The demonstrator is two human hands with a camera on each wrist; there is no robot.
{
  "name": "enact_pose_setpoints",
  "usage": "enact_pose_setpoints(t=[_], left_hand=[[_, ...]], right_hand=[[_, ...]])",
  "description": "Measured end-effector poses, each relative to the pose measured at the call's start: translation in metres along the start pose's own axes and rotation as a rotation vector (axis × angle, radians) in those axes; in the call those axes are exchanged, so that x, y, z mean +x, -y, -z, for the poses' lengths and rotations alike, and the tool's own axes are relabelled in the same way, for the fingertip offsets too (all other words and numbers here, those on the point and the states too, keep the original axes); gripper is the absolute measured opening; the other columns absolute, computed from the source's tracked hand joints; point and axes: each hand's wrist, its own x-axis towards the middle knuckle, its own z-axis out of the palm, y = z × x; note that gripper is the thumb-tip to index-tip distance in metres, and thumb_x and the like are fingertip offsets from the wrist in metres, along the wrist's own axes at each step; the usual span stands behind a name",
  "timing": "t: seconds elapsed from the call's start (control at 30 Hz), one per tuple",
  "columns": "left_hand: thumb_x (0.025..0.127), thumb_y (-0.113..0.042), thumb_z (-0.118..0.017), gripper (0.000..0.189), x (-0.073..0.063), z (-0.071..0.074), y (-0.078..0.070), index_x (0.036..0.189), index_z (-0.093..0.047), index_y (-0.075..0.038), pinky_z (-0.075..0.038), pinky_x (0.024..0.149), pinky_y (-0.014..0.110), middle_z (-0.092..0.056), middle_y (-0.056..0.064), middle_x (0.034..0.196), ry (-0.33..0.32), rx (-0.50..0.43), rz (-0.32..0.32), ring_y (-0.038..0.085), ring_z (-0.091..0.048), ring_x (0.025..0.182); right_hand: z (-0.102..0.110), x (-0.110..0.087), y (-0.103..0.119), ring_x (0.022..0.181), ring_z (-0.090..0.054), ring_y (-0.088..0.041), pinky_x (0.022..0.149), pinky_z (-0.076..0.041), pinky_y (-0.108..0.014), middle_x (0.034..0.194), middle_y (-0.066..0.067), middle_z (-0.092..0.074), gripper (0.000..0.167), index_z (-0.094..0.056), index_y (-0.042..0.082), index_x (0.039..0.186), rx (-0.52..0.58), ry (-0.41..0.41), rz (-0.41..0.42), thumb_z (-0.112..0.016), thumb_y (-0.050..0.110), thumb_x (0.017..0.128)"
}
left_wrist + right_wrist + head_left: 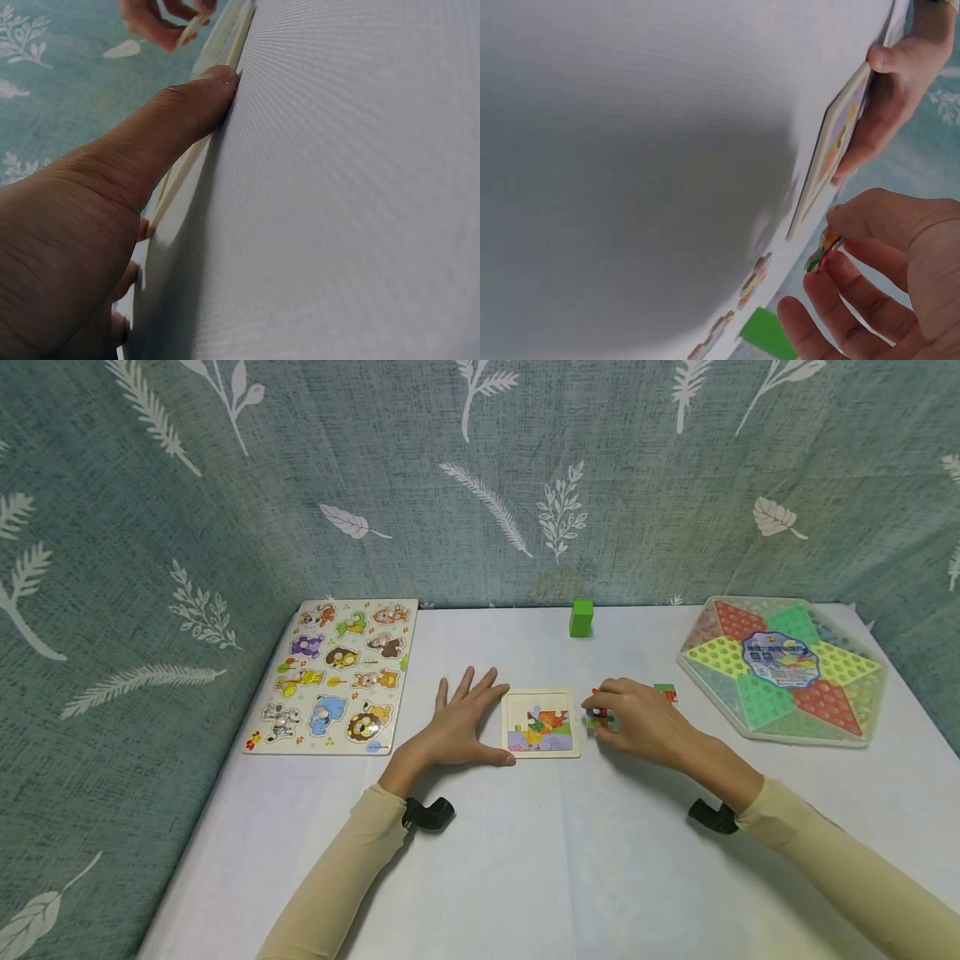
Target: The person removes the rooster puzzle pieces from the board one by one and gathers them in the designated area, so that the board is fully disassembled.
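Note:
A small square wooden jigsaw tray (540, 692) lies on the white table, its lower part filled with colourful pieces and bare wood showing at the upper left. My left hand (467, 727) has its fingers spread along the tray's left side, with the thumb (214, 86) against the near edge. Just right of the tray, my right hand (637, 718) pinches a small colourful jigsaw piece (825, 247) between thumb and fingertips, raised off the table. Another piece with green and red (665, 692) lies beyond that hand, partly hidden by it.
An animal peg puzzle board (352, 664) lies at the left. A green block (581, 618) stands at the back near the patterned cloth wall (420, 468). On the right is a hexagonal game box (780, 672) with coloured triangles. Loose pieces (754, 279) show in the right wrist view.

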Motion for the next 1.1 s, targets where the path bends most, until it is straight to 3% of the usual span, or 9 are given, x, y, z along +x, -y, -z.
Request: enact_pose_setpoints(t=[0.63,1.1], left_hand=[[0.069,-0.065,-0.082,0.114,0.001,-0.001,0.0,0.159,-0.029,-0.019,0.016,0.113,0.06,-0.006,0.003,0.168,0.007,-0.004,0.004,0.031,0.009,0.152],[0.069,-0.064,-0.083,0.114,0.0,0.0,-0.001,0.159,-0.029,-0.018,0.016,0.113,0.061,-0.006,0.004,0.168,0.006,-0.002,0.007,0.031,0.009,0.152]], right_hand=[[-0.004,-0.013,-0.008,0.088,-0.064,-0.02,0.071,-0.054,-0.038,0.098,-0.006,-0.068,0.025,-0.076,0.005,0.102,-0.009,0.019,-0.023,-0.078,-0.001,0.078],[-0.008,-0.016,-0.01,0.076,-0.058,-0.014,0.063,-0.049,-0.033,0.093,-0.004,-0.067,0.025,-0.077,0.005,0.104,-0.033,0.055,-0.02,-0.078,0.001,0.079]])
